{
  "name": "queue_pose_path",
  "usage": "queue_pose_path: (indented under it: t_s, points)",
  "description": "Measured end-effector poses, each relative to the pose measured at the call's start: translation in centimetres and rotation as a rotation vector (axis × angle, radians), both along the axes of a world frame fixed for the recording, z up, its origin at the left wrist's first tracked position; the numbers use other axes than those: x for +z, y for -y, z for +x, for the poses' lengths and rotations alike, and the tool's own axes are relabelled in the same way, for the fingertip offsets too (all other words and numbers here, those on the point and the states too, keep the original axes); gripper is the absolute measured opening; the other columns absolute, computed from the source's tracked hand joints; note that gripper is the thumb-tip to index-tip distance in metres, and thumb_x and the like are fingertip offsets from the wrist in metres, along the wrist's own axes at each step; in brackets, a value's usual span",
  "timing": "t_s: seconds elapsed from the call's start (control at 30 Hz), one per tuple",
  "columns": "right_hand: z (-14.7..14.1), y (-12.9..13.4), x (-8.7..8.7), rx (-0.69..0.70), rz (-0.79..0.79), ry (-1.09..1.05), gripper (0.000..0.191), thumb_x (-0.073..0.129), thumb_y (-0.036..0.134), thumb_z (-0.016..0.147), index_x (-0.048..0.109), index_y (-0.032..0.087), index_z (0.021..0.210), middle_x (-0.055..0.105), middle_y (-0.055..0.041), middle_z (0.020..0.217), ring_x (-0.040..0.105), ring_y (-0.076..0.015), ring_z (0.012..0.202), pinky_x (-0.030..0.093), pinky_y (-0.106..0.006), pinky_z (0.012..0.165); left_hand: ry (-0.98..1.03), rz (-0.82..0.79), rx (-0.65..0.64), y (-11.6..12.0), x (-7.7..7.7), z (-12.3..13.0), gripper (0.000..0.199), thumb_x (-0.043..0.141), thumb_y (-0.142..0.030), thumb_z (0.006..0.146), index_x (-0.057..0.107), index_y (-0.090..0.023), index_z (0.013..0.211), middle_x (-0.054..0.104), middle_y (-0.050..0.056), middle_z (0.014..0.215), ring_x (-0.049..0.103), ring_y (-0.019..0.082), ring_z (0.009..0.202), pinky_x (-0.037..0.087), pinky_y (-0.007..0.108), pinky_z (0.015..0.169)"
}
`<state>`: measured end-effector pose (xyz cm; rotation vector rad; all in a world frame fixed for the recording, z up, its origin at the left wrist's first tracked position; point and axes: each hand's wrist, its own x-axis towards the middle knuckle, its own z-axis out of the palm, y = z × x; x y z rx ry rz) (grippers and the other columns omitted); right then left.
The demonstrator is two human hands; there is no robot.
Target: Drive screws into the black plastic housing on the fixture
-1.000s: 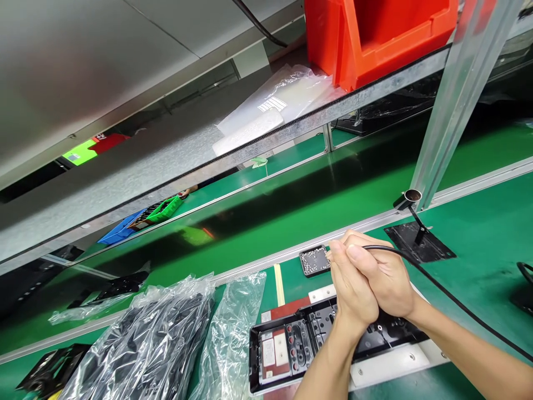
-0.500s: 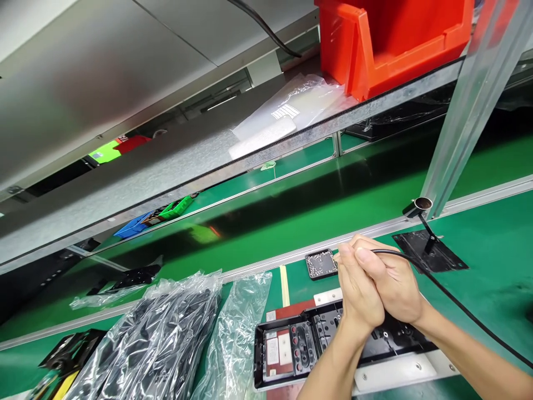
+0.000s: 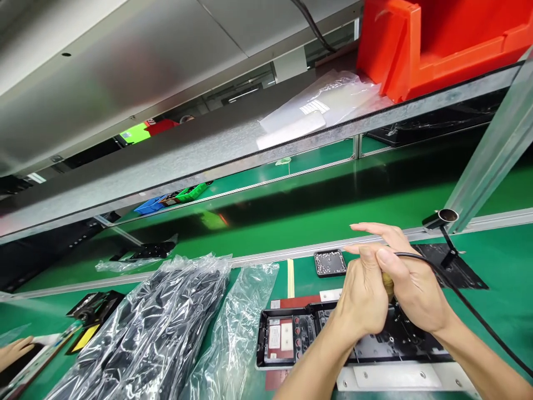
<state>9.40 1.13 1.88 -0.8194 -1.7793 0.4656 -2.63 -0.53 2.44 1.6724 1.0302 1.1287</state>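
Both my hands wrap a corded screwdriver with a yellowish grip (image 3: 388, 282) and hold it upright over a black plastic housing (image 3: 291, 336). My left hand (image 3: 366, 300) clasps the tool from the left. My right hand (image 3: 410, 283) grips it from the right, its index finger stretched out to the left. A black cable (image 3: 466, 303) runs from the tool off to the lower right. The housing lies on a white fixture plate (image 3: 400, 378). Just behind my hands sits a small black tray of screws (image 3: 330, 262).
Clear bags of black parts (image 3: 158, 328) lie at the left. A black plate with a metal tool holder (image 3: 447, 222) stands at the right. A green conveyor belt (image 3: 291, 211) runs behind. On the shelf above are an orange bin (image 3: 437, 44) and plastic bags (image 3: 316, 108). Another person's hand (image 3: 12, 350) shows at far left.
The view has swung to the left, so everything sits further right. My right index finger has stretched out and the tool's yellowish grip now shows between my hands.
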Motion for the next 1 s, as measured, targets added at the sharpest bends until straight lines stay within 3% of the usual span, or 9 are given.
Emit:
queue_pose_path:
  t_s: [0.07,0.13,0.27,0.37,0.47,0.6,0.7,0.83,1.0]
  points:
    - [0.1,0.1,-0.1,0.031,-0.002,-0.018,0.041,0.036,0.033,0.108,0.076,0.036,0.116,0.064,-0.0007,0.137,0.053,-0.0291,0.131,0.034,-0.052,0.11,-0.111,0.118,0.003,0.1,0.5,-1.2,0.075,0.004,-0.058,0.107,0.066,-0.017,0.111,0.067,0.014,0.11,0.061,0.028,0.112,0.045,0.045,0.108]
    - [0.1,0.2,-0.1,0.071,-0.047,-0.078,0.04,0.037,0.033,0.108,0.077,0.033,0.111,0.069,-0.0028,0.127,0.058,-0.0279,0.124,0.041,-0.048,0.104,-0.176,0.149,0.085,0.7,0.5,-2.9,0.063,0.01,-0.052,0.109,0.064,-0.02,0.11,0.064,0.01,0.11,0.059,0.025,0.11,0.046,0.044,0.103]
    - [-0.3,0.5,-0.3,0.092,-0.234,-0.28,0.039,0.043,0.036,0.106,0.075,0.025,0.087,0.073,-0.0059,0.092,0.069,-0.0229,0.091,0.053,-0.039,0.078,-0.215,0.114,0.207,3.4,-0.9,-6.9,0.034,0.029,-0.039,0.112,0.058,-0.021,0.115,0.06,0.006,0.113,0.057,0.019,0.108,0.045,0.038,0.099]
    - [-0.9,0.9,-0.3,0.113,-0.398,-0.437,0.037,0.048,0.04,0.104,0.064,0.022,0.076,0.062,-0.0027,0.065,0.059,-0.0167,0.057,0.046,-0.032,0.051,-0.292,0.1,0.189,6.0,-2.8,-9.3,0.024,0.037,-0.033,0.11,0.057,-0.021,0.114,0.059,0.006,0.113,0.057,0.019,0.108,0.047,0.036,0.098]
    - [-1.8,1.3,0.3,0.141,-0.486,-0.594,0.038,0.053,0.041,0.099,0.054,0.021,0.067,0.048,0.0011,0.05,0.041,-0.0123,0.042,0.034,-0.026,0.039,-0.431,0.137,0.17,8.1,-5.2,-10.9,0.021,0.042,-0.031,0.108,0.058,-0.02,0.115,0.059,0.009,0.115,0.059,0.02,0.109,0.053,0.036,0.094]
    - [-2.2,1.4,0.8,0.119,-0.526,-0.678,0.038,0.059,0.041,0.091,0.052,0.021,0.061,0.041,0.0016,0.044,0.036,-0.0122,0.038,0.031,-0.024,0.035,-0.698,0.404,0.21,9.6,-8.1,-12.1,0.03,0.045,-0.037,0.107,0.059,-0.014,0.122,0.063,0.015,0.123,0.063,0.028,0.113,0.06,0.042,0.088]
    - [-1.5,1.0,0.6,0.185,-0.579,-0.685,0.031,0.057,0.039,0.089,0.055,0.022,0.062,0.043,0.0012,0.043,0.036,-0.0131,0.037,0.032,-0.025,0.034,-0.833,0.549,0.252,10.1,-9.7,-12.3,0.045,0.042,-0.047,0.107,0.06,-0.011,0.127,0.066,0.017,0.129,0.064,0.033,0.117,0.062,0.046,0.088]
    - [-0.5,0.8,0.4,0.248,-0.589,-0.669,0.03,0.055,0.04,0.087,0.059,0.023,0.064,0.044,0.0005,0.042,0.038,-0.0143,0.037,0.036,-0.027,0.034,-0.903,0.594,0.306,10.2,-10.6,-12.0,0.059,0.038,-0.059,0.105,0.064,-0.012,0.128,0.07,0.012,0.131,0.068,0.032,0.113,0.064,0.044,0.085]
    - [-0.5,0.9,0.5,0.241,-0.557,-0.64,0.031,0.063,0.043,0.084,0.059,0.022,0.062,0.044,0.0009,0.041,0.037,-0.0143,0.034,0.035,-0.029,0.032,-0.958,0.588,0.327,10.1,-10.9,-11.7,0.062,0.035,-0.062,0.105,0.066,-0.014,0.13,0.071,0.01,0.13,0.069,0.029,0.114,0.062,0.041,0.088]
